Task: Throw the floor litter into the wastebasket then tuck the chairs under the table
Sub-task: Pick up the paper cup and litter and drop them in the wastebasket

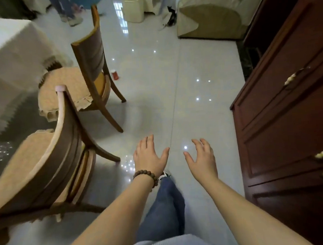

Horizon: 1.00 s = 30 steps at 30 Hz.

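Note:
A small red cup lies on the glossy tile floor just right of the far wooden chair. A second wooden chair stands nearer, at my left. Both are pulled out from the table with the white cloth. A cream wastebasket stands far ahead near the top. My left hand, with a bead bracelet on the wrist, and my right hand hover above the floor, fingers spread, holding nothing.
A dark red wooden cabinet with drawers lines the right side. A covered sofa stands at the far right, with a small dark cat beside it. Another person's legs and shoes are at the top left.

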Tool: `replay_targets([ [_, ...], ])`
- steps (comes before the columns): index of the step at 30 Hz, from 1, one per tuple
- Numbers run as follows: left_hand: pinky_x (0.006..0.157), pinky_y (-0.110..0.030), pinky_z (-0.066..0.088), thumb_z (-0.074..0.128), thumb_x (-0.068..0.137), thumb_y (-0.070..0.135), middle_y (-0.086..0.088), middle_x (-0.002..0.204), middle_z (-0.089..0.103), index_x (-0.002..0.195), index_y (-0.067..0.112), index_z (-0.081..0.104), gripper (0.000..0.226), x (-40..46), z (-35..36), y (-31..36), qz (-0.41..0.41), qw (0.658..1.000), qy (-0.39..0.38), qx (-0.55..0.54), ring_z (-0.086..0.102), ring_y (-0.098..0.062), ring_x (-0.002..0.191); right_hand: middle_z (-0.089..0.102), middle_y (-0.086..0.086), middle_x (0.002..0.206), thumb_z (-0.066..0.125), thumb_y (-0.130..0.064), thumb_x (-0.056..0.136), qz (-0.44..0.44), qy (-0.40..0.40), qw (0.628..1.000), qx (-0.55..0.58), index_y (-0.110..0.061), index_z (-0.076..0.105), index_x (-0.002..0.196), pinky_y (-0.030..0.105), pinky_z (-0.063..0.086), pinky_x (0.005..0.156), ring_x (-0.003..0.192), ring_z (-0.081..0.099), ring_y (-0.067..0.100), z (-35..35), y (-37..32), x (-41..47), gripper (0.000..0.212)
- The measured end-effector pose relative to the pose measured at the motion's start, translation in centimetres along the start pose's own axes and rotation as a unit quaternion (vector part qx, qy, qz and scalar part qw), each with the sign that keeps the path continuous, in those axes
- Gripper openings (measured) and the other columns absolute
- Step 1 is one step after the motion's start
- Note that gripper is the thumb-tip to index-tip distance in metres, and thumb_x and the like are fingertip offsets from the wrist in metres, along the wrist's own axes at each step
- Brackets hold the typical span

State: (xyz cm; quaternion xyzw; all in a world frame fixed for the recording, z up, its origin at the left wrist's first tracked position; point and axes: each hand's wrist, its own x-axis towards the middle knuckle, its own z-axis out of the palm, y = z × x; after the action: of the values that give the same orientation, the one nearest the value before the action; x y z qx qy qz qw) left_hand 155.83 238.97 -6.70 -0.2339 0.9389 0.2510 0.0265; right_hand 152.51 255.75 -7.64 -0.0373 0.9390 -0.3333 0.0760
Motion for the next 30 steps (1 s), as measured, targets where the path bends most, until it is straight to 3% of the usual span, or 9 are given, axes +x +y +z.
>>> replay_targets([
  [8, 0.116, -0.045, 0.022, 0.042, 0.089, 0.062, -0.001, 0.156, 0.023, 0.150, 0.023, 0.017, 0.077, 19.9, 0.4, 5.9, -0.013, 0.999, -0.030, -0.010, 0.019, -0.022, 0.143, 0.028, 0.008, 0.150, 0.054, -0.035, 0.092, 0.028, 0.002, 1.000, 0.007, -0.019, 0.044, 0.135, 0.040, 0.031, 0.110, 0.136, 0.029, 0.025, -1.9, -1.4, 22.0, 0.047],
  [17, 0.117, -0.042, 0.017, 0.041, 0.090, 0.061, -0.003, 0.156, 0.023, 0.150, 0.021, 0.017, 0.076, 40.9, -2.7, 13.2, -0.018, 1.000, 0.000, -0.007, 0.015, -0.021, 0.144, 0.031, 0.009, 0.148, 0.053, -0.034, 0.092, 0.008, 0.002, 1.000, -0.006, -0.018, 0.045, 0.134, 0.039, 0.030, 0.110, 0.135, 0.030, 0.025, -5.1, -4.9, 43.6, 0.046],
  [30, 0.117, -0.043, 0.015, 0.042, 0.091, 0.056, -0.003, 0.157, 0.023, 0.150, 0.019, 0.020, 0.073, 74.0, -1.3, 20.7, -0.162, 0.985, 0.059, -0.019, 0.014, -0.022, 0.145, 0.032, 0.008, 0.147, 0.053, -0.030, 0.093, -0.063, -0.071, 0.995, -0.011, -0.017, 0.045, 0.135, 0.037, 0.032, 0.108, 0.134, 0.031, 0.024, -3.5, -8.2, 82.8, 0.045],
])
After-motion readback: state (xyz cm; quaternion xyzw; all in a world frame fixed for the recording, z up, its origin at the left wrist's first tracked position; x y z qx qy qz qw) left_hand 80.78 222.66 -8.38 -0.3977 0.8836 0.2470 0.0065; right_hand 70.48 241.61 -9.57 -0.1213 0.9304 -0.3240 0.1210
